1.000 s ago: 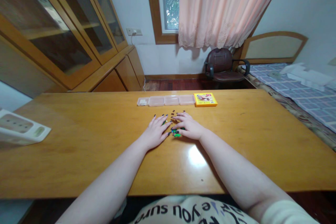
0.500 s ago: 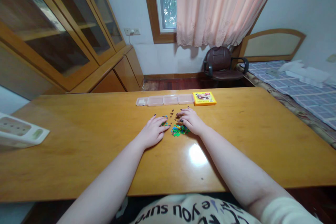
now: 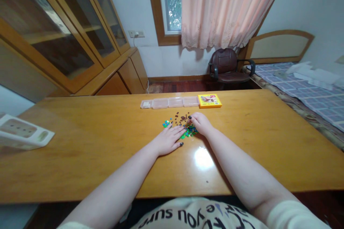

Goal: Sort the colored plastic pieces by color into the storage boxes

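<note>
My left hand (image 3: 170, 139) lies flat on the table with its fingers spread, fingertips at the near left side of a pile of small green, blue and yellow toy bricks (image 3: 190, 132). At the right of that pile my right hand (image 3: 202, 123) is closed, its fingers curled down; anything in them is hidden. Small brown bricks (image 3: 184, 118) lie scattered just beyond, to the left of the right fingertips. A smaller group of green and blue bricks (image 3: 166, 123) rests past my left fingers.
A row of clear plastic trays (image 3: 160, 103) stands along the table's far side, with a yellow box (image 3: 209, 101) at its right end. A white plastic holder (image 3: 27, 132) sits at the left of the wooden table (image 3: 102, 143). Beyond is a brown armchair (image 3: 225, 62).
My left hand has moved right and nearer to me, up against the coloured pile, uncovering the small group. My right hand has shifted slightly right and its fingers have curled in, baring more brown bricks.
</note>
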Available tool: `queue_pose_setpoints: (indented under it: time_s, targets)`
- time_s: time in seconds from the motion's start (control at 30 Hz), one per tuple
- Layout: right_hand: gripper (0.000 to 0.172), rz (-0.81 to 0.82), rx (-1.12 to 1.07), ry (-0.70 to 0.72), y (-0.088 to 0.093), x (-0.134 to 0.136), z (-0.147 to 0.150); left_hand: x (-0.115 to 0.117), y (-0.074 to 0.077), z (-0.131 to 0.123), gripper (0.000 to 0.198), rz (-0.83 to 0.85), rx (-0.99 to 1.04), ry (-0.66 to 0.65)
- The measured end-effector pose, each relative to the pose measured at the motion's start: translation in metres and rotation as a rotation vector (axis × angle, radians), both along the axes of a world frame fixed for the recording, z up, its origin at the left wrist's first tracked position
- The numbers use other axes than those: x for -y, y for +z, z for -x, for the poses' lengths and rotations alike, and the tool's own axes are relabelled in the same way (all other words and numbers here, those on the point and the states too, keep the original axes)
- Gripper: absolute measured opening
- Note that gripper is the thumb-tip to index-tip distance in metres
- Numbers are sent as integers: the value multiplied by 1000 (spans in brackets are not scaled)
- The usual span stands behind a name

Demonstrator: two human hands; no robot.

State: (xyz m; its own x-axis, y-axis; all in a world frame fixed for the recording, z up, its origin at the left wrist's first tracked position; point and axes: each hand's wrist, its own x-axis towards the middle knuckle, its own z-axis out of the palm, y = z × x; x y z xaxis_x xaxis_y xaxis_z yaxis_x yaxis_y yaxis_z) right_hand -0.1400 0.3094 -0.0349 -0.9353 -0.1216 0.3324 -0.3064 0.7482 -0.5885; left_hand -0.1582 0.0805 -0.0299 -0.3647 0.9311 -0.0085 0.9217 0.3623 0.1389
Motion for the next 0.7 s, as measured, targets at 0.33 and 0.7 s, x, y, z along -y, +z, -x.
queue_pose_setpoints:
  time_s: [0.33,0.7]
  targets:
    - [42,10,101,21,3,0,-1,8,5,5,50,-46,-26,92]
    - [40,37,131,30,0,0,1,3,0,3,59,-28,2,5]
